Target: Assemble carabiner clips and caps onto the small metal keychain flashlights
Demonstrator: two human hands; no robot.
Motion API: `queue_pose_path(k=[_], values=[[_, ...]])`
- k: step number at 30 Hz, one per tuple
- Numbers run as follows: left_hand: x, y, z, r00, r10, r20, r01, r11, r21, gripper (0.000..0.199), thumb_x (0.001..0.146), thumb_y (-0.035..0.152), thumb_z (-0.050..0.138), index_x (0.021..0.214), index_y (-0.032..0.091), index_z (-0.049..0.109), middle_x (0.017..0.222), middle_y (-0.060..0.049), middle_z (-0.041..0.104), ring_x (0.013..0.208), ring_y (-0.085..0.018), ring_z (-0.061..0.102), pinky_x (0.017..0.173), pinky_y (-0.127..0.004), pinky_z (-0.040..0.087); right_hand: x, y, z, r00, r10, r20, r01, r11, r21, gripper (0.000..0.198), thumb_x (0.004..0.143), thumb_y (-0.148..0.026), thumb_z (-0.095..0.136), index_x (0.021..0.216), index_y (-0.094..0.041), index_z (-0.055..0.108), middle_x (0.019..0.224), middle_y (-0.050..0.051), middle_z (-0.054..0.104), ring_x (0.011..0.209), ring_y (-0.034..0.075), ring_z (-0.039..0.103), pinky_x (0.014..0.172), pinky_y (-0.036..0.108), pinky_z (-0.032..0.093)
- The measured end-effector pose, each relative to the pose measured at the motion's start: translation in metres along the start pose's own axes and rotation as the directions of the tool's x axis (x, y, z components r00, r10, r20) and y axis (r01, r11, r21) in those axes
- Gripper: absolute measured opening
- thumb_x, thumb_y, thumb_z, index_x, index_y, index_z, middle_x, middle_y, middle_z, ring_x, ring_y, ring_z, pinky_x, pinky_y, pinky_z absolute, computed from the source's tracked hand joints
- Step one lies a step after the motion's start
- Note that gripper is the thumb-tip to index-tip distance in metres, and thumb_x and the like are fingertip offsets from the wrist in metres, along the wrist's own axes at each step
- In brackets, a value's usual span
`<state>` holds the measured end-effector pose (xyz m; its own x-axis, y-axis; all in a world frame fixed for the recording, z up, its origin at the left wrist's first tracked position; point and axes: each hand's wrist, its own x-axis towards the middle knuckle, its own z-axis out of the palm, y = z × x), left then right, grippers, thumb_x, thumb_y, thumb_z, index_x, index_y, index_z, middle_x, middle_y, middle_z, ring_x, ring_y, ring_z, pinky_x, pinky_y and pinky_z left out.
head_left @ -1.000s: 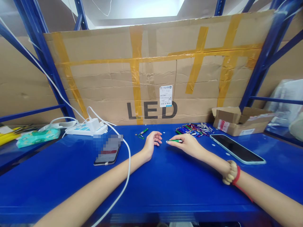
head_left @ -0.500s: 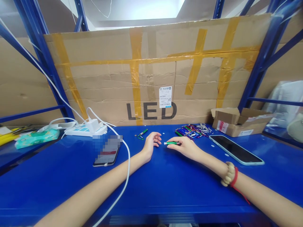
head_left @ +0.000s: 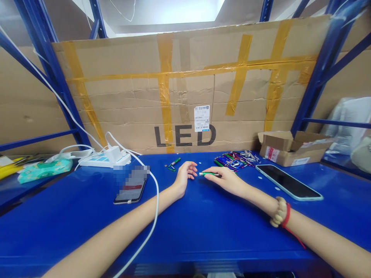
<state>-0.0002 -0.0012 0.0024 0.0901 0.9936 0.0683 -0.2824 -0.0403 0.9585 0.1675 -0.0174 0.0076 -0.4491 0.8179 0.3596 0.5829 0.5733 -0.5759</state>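
My right hand [head_left: 227,178] pinches a small green tube with a silver end [head_left: 208,173], which points left just above the blue tabletop [head_left: 203,227]. What kind of thing the tube is, I cannot tell. Facing it from the left, my left hand [head_left: 185,177] rests on its side with loosely curled, parted fingers and holds nothing. A little gap separates its fingertips from the silver end. Beyond my left hand lies another green tube with a green clip [head_left: 174,163]. Behind my right hand is a pile of coloured metal tubes and clips [head_left: 236,159].
A phone in a pale case [head_left: 288,182] lies at right, before an open cardboard box [head_left: 294,148]. At left are another phone [head_left: 133,185], a white power strip [head_left: 95,159] and a tissue pack [head_left: 45,170]. A white cable [head_left: 156,204] crosses over my left forearm.
My right hand has turned the green tube slightly and brought its silver end a touch closer to my left hand. My left hand stays nearly still.
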Motion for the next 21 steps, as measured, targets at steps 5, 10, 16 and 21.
queue_pose_path(k=[5,10,16,21], values=[[-0.0010,0.0010,0.0009,1.000,0.002,-0.012,-0.002,1.000,0.010,0.016,0.072,0.019,0.040,0.068,0.013,0.055,0.059,-0.001,0.052,0.048,-0.008,0.051,0.044,-0.017,0.034,-0.0003,-0.0012,-0.0013,1.000,-0.014,0.014,0.014,1.000,-0.005,0.033,0.082,-0.045,0.050,0.095,-0.022,0.069,0.102,0.002,0.069,0.092,0.021,0.063,0.081,0.030,0.047],[-0.0012,0.0011,0.0007,1.000,0.003,-0.007,-0.003,1.000,0.014,0.017,0.072,0.019,0.040,0.068,0.013,0.055,0.060,-0.001,0.052,0.049,-0.008,0.051,0.045,-0.017,0.035,-0.0001,-0.0001,-0.0005,1.000,-0.003,0.017,0.003,1.000,0.001,0.033,0.080,-0.044,0.053,0.096,-0.021,0.069,0.103,0.003,0.069,0.093,0.022,0.063,0.081,0.030,0.047],[-0.0015,0.0013,0.0007,1.000,0.004,0.000,-0.004,1.000,0.021,0.017,0.073,0.019,0.039,0.069,0.013,0.054,0.061,-0.001,0.052,0.049,-0.008,0.052,0.045,-0.017,0.035,-0.0005,-0.0002,0.0006,1.000,-0.001,0.025,0.000,1.000,0.018,0.032,0.080,-0.044,0.053,0.095,-0.021,0.070,0.101,0.003,0.069,0.092,0.021,0.063,0.080,0.029,0.047],[-0.0010,0.0010,0.0007,1.000,0.003,-0.007,-0.003,1.000,0.025,0.017,0.073,0.018,0.038,0.069,0.013,0.054,0.060,-0.001,0.052,0.049,-0.008,0.051,0.045,-0.017,0.035,-0.0004,0.0007,0.0009,1.000,0.003,0.027,-0.003,1.000,0.003,0.034,0.079,-0.047,0.054,0.093,-0.021,0.070,0.098,0.003,0.070,0.088,0.021,0.064,0.077,0.028,0.047]])
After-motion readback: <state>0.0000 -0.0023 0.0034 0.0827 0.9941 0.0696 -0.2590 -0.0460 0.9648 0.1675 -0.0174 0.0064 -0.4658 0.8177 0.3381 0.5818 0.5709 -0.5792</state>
